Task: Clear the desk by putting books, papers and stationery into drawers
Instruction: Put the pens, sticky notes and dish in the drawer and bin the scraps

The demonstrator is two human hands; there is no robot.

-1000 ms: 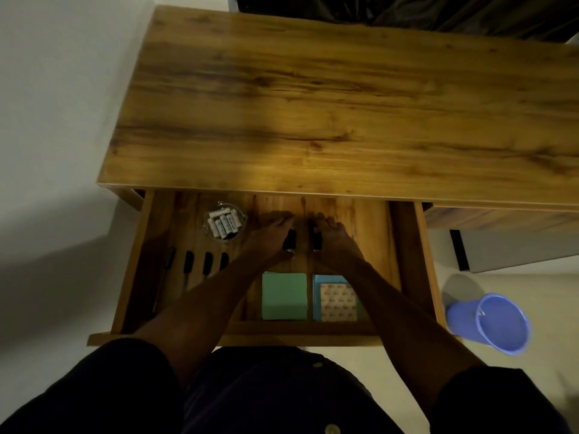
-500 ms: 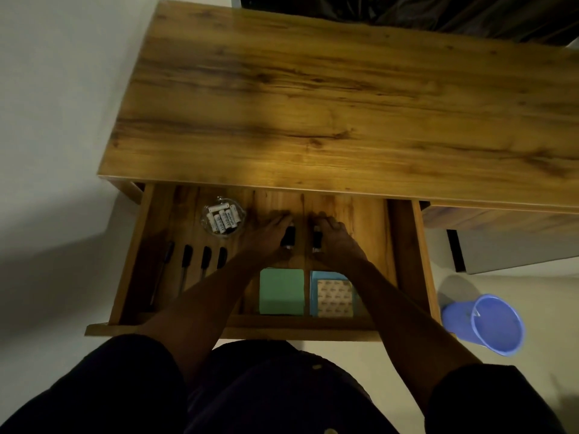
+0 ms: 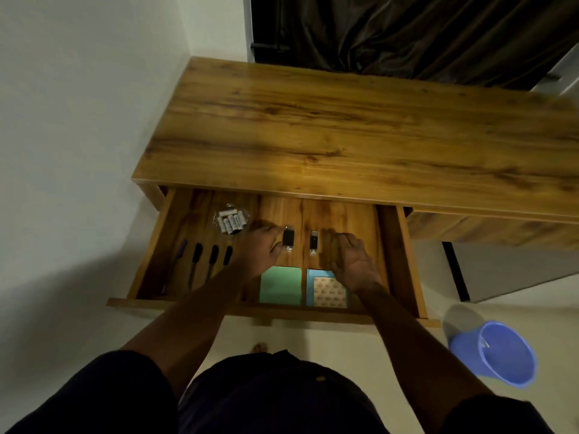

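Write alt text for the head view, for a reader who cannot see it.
Seen from above, a person's left hand and right hand reach into an open desk drawer, one on each side of two small black items. The drawer also holds pens, a dish of batteries, a green pad and a blue pad.

Dim, warm light here. A soft sheen sits at the worktop's (image 3: 313, 170) near edge, and the drawer (image 3: 344, 214) below is shadowed. Broad dark shadow at eight o'clock. Edges bend, wide-angle; slight blur throughout.
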